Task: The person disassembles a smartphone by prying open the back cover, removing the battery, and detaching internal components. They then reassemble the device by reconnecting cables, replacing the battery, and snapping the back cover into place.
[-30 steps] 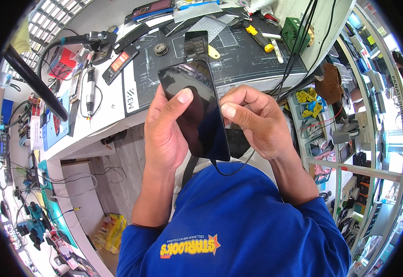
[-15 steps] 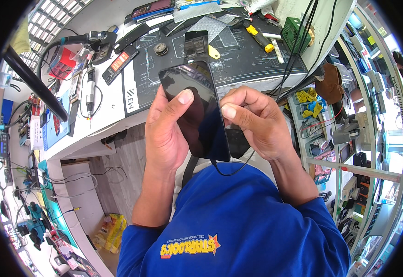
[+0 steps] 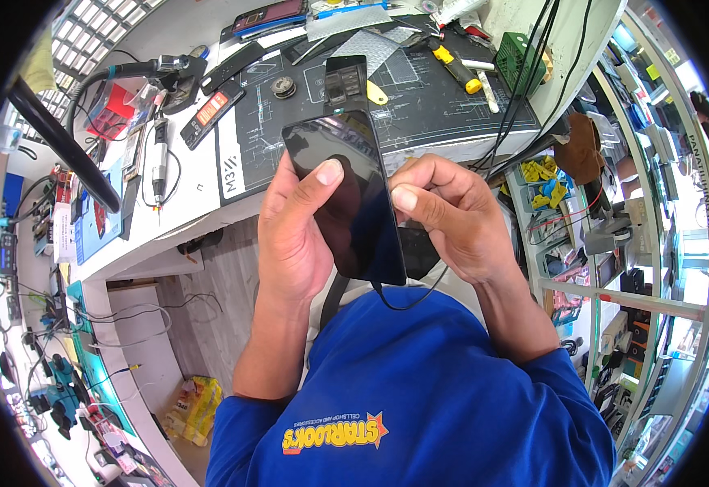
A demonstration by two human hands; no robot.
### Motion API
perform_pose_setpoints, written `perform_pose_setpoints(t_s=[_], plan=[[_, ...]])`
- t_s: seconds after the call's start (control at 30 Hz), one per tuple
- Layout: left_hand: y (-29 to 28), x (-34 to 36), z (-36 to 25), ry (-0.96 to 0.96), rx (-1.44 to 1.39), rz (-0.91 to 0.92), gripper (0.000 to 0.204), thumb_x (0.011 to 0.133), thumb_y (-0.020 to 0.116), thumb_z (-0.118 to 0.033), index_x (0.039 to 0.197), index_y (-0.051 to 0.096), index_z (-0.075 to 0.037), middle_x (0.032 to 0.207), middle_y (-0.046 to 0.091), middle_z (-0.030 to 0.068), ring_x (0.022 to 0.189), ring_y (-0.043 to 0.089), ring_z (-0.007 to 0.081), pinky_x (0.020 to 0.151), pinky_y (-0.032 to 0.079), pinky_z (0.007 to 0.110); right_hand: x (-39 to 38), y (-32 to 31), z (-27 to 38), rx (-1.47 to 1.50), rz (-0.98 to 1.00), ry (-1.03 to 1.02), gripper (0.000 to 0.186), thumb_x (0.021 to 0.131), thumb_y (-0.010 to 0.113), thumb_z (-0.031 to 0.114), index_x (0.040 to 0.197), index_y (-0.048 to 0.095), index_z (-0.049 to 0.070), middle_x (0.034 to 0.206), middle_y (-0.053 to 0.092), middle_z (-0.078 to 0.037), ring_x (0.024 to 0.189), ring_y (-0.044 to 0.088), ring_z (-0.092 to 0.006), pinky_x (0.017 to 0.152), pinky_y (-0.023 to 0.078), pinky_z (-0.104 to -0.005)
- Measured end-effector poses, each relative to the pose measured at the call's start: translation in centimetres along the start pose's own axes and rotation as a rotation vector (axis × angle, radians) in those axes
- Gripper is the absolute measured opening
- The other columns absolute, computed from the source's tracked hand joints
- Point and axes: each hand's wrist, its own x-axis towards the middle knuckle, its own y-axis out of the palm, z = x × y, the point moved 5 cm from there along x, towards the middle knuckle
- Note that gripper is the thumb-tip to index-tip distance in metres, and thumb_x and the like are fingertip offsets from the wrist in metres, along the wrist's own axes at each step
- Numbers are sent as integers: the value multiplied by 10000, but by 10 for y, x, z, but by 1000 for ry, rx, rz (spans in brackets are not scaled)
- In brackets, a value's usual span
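Note:
My left hand (image 3: 295,213) grips a black smartphone (image 3: 356,219) by its left side, with the thumb lying over the glass. The screen is dark and reflects the surroundings. From the phone's lower end a black cable (image 3: 403,308) loops toward the right. At the right edge of the phone, my right hand (image 3: 452,213) is closed, thumb and bent forefinger pinched together against or right beside that edge. Whatever sits between those fingertips is too hidden to name. Just past the phone's top, another dark phone (image 3: 345,79) lies on the black work mat (image 3: 269,150).
A yellow-and-black tool (image 3: 456,66) and a green basket (image 3: 521,57) are at the mat's far right. Dark cables (image 3: 525,81) hang beside them. Left of the mat lie an opened phone (image 3: 212,116) and a white pen-shaped tool (image 3: 159,158). A black bar (image 3: 62,146) juts in from the left.
The phone and both hands have shifted very slightly within the view. The grip of each hand looks the same, and the screen remains dark.

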Motion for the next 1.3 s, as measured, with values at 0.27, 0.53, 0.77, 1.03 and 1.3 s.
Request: perform_pose_setpoints(t_s=[0.27, 0.53, 0.77, 1.03, 1.3], plan=[[1, 0, 1, 10, -13, 14, 367, 1006, 658, -180, 1316, 541, -21, 1137, 683, 72, 1037, 660, 152, 957, 524, 330, -1, -1, -1, 2, -6, -6, 114, 1009, 729, 123, 1053, 713, 19, 1011, 715, -26, 922, 641, -90, 848, 529, -267], [-6, 2, 5, -1, -46, 52, 386, 1018, 640, -141, 1369, 534, -20, 1184, 674, 74, 1083, 650, 153, 987, 517, 337, -2, -1, -1, 22, -13, 24, 133, 1012, 727, 129, 1076, 717, 14, 1012, 715, -25, 923, 644, -89, 849, 533, -264], [-10, 3, 3, 37, -46, 57, 341, 1030, 613, -174, 1335, 565, -30, 1197, 679, 64, 1112, 636, 156, 1010, 497, 354, -5, 4, -1, 108, -77, 103, 264, 1032, 708, 169, 1231, 692, -4, 1053, 723, -46, 951, 660, -99, 865, 535, -256], [-9, 6, 2, 50, 12, -50, 291, 1025, 638, -160, 1294, 608, -52, 1184, 692, 50, 1113, 640, 149, 1020, 484, 342, -14, 14, -7, -107, -62, 41, 326, 997, 745, 115, 1269, 645, -35, 1105, 724, -68, 1036, 665, -104, 937, 538, -284], [-3, 2, -5, 76, 134, -131, 310, 1005, 708, -164, 1272, 630, -26, 1169, 708, 48, 1105, 648, 137, 1004, 487, 317, -12, -3, -17, -165, -104, 135, 229, 1002, 737, 121, 1161, 669, -29, 1080, 731, -46, 1013, 659, -77, 906, 531, -263]])
